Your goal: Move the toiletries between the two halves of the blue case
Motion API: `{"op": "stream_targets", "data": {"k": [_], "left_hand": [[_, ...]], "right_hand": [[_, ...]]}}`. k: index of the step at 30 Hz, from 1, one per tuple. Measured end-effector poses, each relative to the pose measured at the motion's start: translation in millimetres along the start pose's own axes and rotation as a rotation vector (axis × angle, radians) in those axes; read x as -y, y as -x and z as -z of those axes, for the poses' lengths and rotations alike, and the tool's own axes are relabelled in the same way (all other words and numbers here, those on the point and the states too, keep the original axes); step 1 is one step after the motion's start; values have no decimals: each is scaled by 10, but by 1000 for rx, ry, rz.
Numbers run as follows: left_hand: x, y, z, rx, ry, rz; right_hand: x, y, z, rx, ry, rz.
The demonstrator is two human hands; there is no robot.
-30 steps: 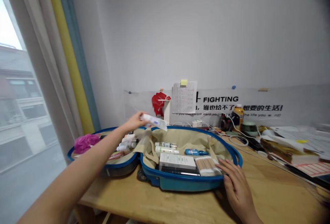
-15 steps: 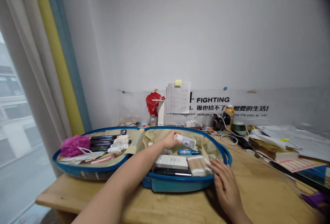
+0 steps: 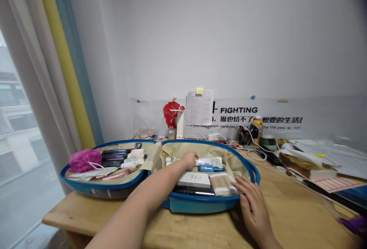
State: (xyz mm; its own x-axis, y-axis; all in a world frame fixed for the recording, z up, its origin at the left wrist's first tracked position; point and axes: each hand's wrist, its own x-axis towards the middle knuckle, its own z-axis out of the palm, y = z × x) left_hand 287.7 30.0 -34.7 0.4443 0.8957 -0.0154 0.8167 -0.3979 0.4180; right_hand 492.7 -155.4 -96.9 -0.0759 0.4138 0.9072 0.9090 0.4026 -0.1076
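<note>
My left hand (image 3: pixel 188 161) pinches a white tube (image 3: pixel 211 161) behind a blue bottle (image 3: pixel 210 169), my right hand (image 3: pixel 254 203) spread at the suitcase rim (image 3: pixel 206 199), a placing step seemingly needing gentle release.

Bare left hand (image 3: pixel 189 160), slim bare left forearm (image 3: pixel 149 197), bare right hand (image 3: pixel 255 207), slender fingers (image 3: pixel 242 190), bare right wrist (image 3: pixel 267 237)

Multicoloured curtains (image 3: pixel 47 61) hang between a window (image 3: pixel 17 103) and pale wall (image 3: pixel 200 38).

Space above the suitcase (image 3: pixel 205 205) is free between the obstructing left hand (image 3: pixel 189 160) and right hand (image 3: pixel 254 206)
</note>
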Motion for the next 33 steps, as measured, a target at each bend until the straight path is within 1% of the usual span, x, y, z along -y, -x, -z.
{"op": "stream_targets", "data": {"k": [4, 7, 9, 11, 12, 14, 16, 19, 21, 22, 24, 26, 29, 33], "left_hand": [[-15, 25, -24, 29, 5, -19], [-65, 64, 38, 47, 19, -63], [-98, 103, 149, 45, 32, -107], [-85, 168, 323, 21, 52, -153], [-46, 217, 434, 0, 63, -172], [116, 354, 692, -59, 74, -189], [394, 543, 979, -137, 60, -162], [954, 893, 1371, -254, -15, -41], [1330, 1133, 1540, -282, -89, 66], [1496, 1243, 1587, -275, -129, 113], [1760, 1429, 1609, -239, -210, 172], [1924, 1550, 1566, -192, -288, 190], [2022, 1612, 1480, -128, -382, 181], [2038, 1564, 1441, -67, -462, 169]], "right_hand": [[-6, -13, -8, -29, 1, 22], [-34, -2, -14, -22, -1, 31], [-55, 12, -15, 0, -1, 28], [-70, 23, -14, 20, 1, 9], [-73, 27, -14, 26, 2, -4], [-73, 28, -17, 28, 2, -21], [-66, 24, -25, 11, -7, -11], [-63, 27, -48, -13, -24, -15], [-70, 39, -61, -8, -34, -38], [-74, 46, -65, 0, -38, -47], [-80, 55, -66, 17, -38, -57], [-77, 53, -55, 27, -28, -61], [-61, 31, -31, 16, -16, -31], [-43, 7, -16, -3, -7, 2]]}}
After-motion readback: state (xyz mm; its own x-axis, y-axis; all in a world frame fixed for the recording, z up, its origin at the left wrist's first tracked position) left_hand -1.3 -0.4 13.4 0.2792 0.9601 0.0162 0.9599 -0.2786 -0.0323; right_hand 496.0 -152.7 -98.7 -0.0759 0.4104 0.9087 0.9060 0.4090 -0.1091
